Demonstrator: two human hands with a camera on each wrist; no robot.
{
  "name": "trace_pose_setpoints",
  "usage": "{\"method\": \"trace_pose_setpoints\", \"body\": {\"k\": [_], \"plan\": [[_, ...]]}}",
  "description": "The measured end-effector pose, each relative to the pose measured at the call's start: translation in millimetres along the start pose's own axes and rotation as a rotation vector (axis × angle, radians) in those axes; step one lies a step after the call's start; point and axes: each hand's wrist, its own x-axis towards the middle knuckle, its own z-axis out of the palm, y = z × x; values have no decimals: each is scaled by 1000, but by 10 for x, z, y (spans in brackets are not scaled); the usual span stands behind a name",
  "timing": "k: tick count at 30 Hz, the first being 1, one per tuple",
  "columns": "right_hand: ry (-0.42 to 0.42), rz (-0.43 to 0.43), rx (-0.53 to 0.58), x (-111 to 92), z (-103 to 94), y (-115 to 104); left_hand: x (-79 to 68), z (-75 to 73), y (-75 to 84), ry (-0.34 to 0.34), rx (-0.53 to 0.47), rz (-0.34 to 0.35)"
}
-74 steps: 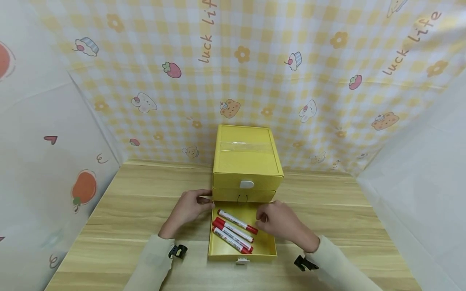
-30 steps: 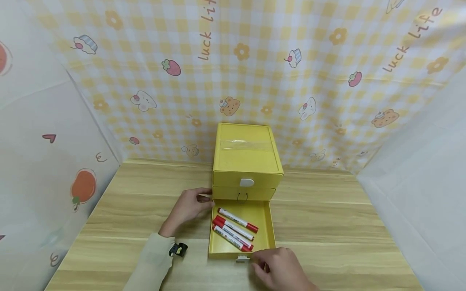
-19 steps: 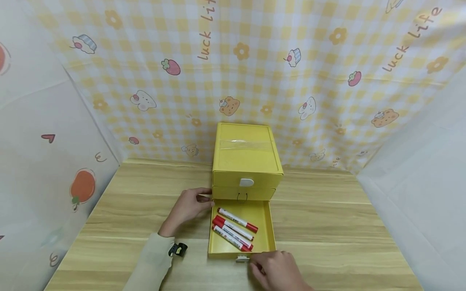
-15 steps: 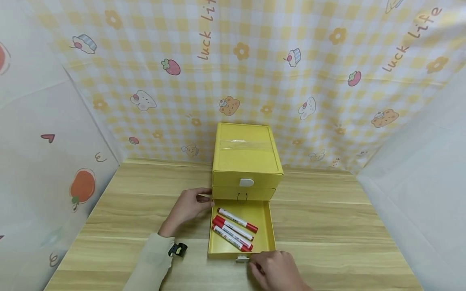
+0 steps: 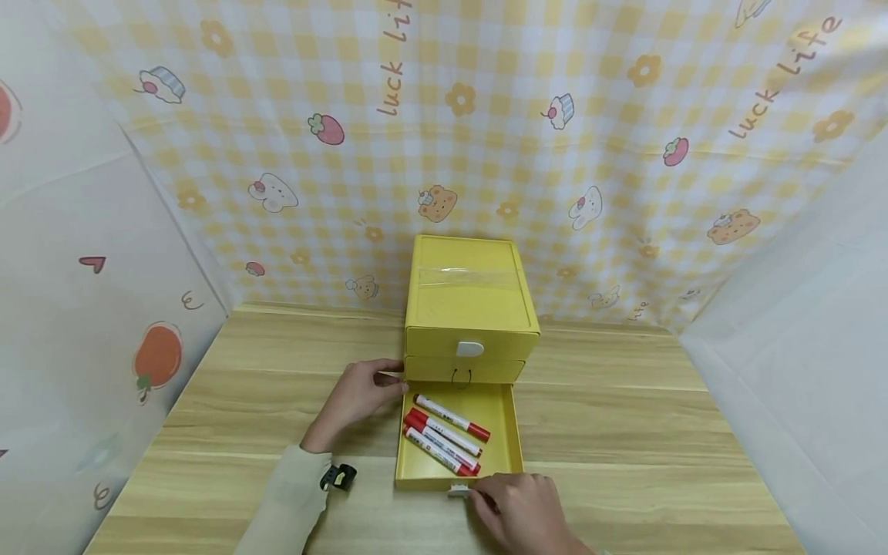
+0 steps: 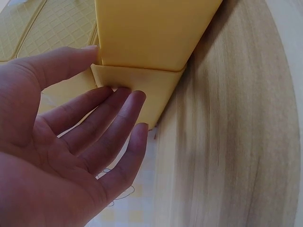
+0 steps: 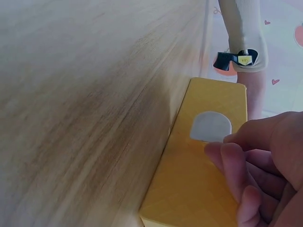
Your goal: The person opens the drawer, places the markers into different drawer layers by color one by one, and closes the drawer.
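A yellow drawer cabinet [image 5: 472,289] stands on the table with its lowest drawer [image 5: 454,483] pulled out. Several white markers [image 5: 447,443] with red caps lie slanted in that drawer. My left hand [image 5: 361,397] rests against the cabinet's left side, fingers spread and slightly bent; the palm [image 6: 61,137] shows in the left wrist view. My right hand [image 5: 523,505] is at the drawer's front, beside the white pull tab [image 7: 211,126]. In the right wrist view, the thumb and index fingertips touch the tab's edge and the drawer front, the other fingers loosely bent.
The cabinet's upper drawer, with a white tab [image 5: 470,349], is pushed in. A thin dark loop [image 5: 461,378] hangs on the middle drawer's front. Wood-grained tabletop [image 5: 624,416] surrounds the cabinet; a checked yellow cloth [image 5: 486,154] hangs close behind it.
My right hand has gone from inside the drawer round to its front edge, closer to the tab. The drawer has shifted slightly inward and left with its markers. The left hand stays put.
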Motion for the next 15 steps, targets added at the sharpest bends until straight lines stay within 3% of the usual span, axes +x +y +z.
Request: {"method": "trace_pose_setpoints", "body": {"k": [7,15], "plan": [[45,4,3,43,36,16,5,6,-7,8,17,0],[39,41,-6,87,56,38,22,14,-23,15,44,16]]}}
